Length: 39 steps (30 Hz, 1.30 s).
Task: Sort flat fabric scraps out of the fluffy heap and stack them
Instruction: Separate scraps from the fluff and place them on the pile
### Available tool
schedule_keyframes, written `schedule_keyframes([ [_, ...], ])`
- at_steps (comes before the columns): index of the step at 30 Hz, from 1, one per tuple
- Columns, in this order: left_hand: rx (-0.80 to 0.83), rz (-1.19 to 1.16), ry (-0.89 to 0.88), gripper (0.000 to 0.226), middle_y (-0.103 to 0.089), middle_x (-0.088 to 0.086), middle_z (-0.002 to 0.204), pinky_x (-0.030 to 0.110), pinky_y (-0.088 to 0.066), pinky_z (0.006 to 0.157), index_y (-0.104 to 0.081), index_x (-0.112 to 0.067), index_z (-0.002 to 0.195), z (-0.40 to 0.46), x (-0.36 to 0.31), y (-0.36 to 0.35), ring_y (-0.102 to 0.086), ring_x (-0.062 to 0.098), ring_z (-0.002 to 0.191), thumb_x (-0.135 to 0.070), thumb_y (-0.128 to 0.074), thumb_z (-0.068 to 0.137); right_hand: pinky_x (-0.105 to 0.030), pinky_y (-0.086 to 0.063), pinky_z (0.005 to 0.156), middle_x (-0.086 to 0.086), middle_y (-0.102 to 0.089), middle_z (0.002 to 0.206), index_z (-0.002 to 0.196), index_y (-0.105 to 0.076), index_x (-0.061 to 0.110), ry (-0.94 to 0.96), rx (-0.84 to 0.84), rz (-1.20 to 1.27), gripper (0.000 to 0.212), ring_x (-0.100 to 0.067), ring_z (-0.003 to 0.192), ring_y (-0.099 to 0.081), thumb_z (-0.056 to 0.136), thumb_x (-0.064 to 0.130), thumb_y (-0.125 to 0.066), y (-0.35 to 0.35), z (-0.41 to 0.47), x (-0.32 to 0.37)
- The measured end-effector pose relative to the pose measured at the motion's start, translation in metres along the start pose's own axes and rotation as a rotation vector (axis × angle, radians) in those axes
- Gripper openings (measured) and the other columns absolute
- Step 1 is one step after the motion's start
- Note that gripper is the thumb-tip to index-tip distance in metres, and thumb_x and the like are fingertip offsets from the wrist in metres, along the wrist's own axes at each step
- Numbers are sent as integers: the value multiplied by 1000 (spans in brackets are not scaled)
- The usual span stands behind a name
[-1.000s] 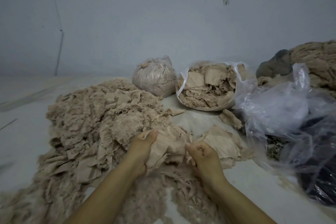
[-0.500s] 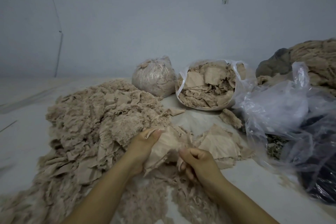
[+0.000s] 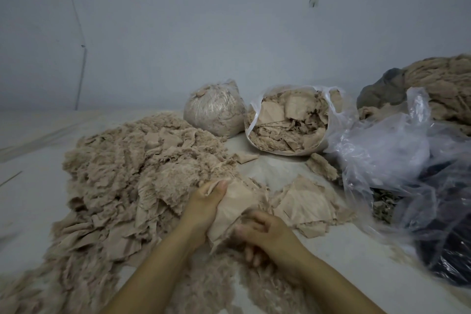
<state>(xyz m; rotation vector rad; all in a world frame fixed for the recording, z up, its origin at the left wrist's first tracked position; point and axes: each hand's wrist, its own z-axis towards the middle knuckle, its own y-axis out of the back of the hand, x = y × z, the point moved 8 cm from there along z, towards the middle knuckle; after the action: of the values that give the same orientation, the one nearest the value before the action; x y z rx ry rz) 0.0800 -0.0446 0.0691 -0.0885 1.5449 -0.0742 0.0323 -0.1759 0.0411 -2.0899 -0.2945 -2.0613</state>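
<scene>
A big fluffy beige heap of fabric and fuzz spreads over the left of the floor. My left hand grips a bundle of flat beige scraps at the heap's right edge, fingers curled round its top. My right hand is just below and to the right, its fingers curled at the bundle's lower edge and pinching a scrap there; it looks blurred. A low stack of flat scraps lies on the floor to the right of my hands.
A tied clear bag of fluff and an open bag of flat scraps stand at the back. Crumpled clear plastic over dark bags fills the right. A rope-like beige pile sits far right. Loose fuzz lies nearby.
My right hand has moved down and left, toward my left hand, to the bundle's lower edge. The bundle in my left hand has gathered tighter. The view has shifted slightly.
</scene>
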Motion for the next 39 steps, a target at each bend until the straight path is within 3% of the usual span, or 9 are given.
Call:
schedule_keyframes([
  [6, -269, -105, -70, 16, -70, 4, 91, 34, -53, 72, -66, -27, 91, 8, -14, 25, -65, 20, 78, -25, -51, 96, -23, -49, 43, -12, -66, 60, 73, -59, -1, 20, -73, 2, 15, -16, 44, -61, 88, 0, -64, 1, -4, -9],
  [13, -189, -79, -37, 17, -69, 16, 102, 48, -51, 89, -66, -16, 101, 8, 0, 3, -65, 31, 94, -22, -51, 96, -23, -51, 47, -8, -68, 69, 102, -63, 10, -2, 18, 55, 24, -18, 50, -61, 81, 10, -74, -15, -1, -2],
  [17, -212, -160, -41, 19, -69, 14, 105, 45, -51, 93, -65, -11, 106, 8, -2, 1, -65, 30, 100, -20, -51, 96, -21, -50, 46, -11, -63, 58, 76, -64, 6, -26, 28, -128, 12, -13, 43, -58, 86, 0, -65, -17, -1, -11],
  [21, -198, -83, -83, 20, -68, 16, 107, 46, -51, 92, -64, -12, 109, 8, -10, 8, -64, 32, 101, -22, -51, 97, -23, -52, 50, -10, -68, 74, 92, -68, 6, -45, 19, -66, 10, -15, 55, -62, 84, 10, -71, -6, -6, -12],
  [24, -61, 12, -112, 13, -71, 8, 99, 31, -55, 75, -65, -18, 100, -4, -3, -9, -68, 20, 89, -21, -53, 95, -28, -54, 55, -11, -70, 82, 98, -70, 7, -15, -107, 237, 32, -20, 67, -64, 84, 36, -67, 6, 3, 0],
  [26, 27, 17, -122, 13, -72, 9, 96, 31, -54, 72, -66, -16, 99, -12, 2, -17, -68, 22, 86, -19, -55, 93, -23, -48, 47, -12, -64, 67, 81, -68, 5, 33, -294, 372, 27, -15, 53, -58, 88, 31, -63, 26, 5, 6],
  [33, 121, 85, -166, 13, -69, 2, 85, 24, -49, 68, -66, -14, 93, -13, -2, -20, -62, 14, 78, -13, -53, 94, -18, -30, 35, -3, -50, 46, 60, -51, 7, 123, -536, 339, 38, -9, 36, -38, 92, 24, -61, 54, 0, 6],
  [37, 107, 83, -146, 13, -68, 12, 96, 36, -48, 83, -66, -14, 95, -13, 1, -18, -61, 20, 88, -13, -53, 94, -16, -27, 33, 1, -46, 44, 63, -49, 8, 111, -656, 410, 39, -7, 33, -34, 96, 28, -55, 68, -1, -2],
  [39, 32, 46, -151, 13, -68, 9, 91, 32, -50, 78, -65, -14, 91, -10, 0, -5, -62, 17, 83, -12, -52, 94, -16, -25, 33, 3, -44, 43, 67, -51, 9, 65, -711, 444, 37, -5, 33, -33, 98, 30, -50, 79, -6, -7],
])
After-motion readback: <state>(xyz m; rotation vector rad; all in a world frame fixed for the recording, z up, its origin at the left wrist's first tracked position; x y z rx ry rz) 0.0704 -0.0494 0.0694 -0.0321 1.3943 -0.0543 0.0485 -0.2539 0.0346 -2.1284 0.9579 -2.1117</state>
